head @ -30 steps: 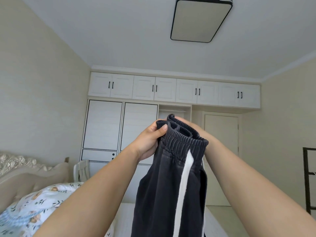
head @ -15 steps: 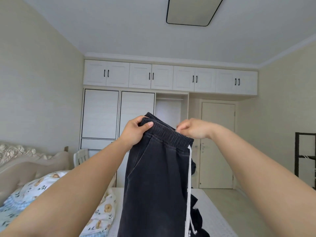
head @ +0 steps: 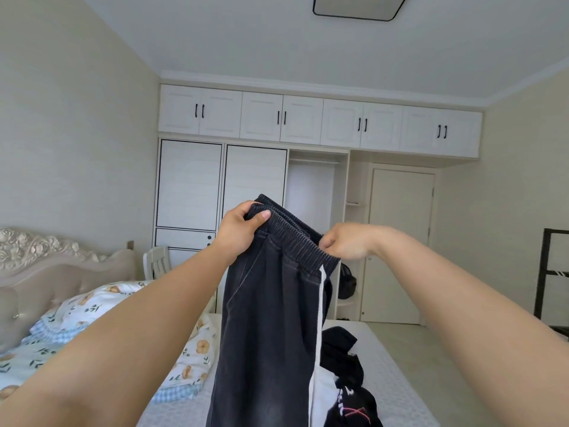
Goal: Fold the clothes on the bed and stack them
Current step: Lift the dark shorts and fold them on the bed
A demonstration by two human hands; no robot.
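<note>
Dark trousers (head: 271,318) hang, both hands' grip pinching the waistband (head: 295,241)

trousers (head: 271,318) waistband: bunched → spread | left hand (head: 240,232), right hand (head: 346,245): together → apart

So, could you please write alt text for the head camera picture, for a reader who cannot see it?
Two hands, left hand and right hand, hold dark trousers with a white side stripe up by the waistband. Below lie a bed with black clothes and a flowered quilt; white wardrobes stand behind.
</note>
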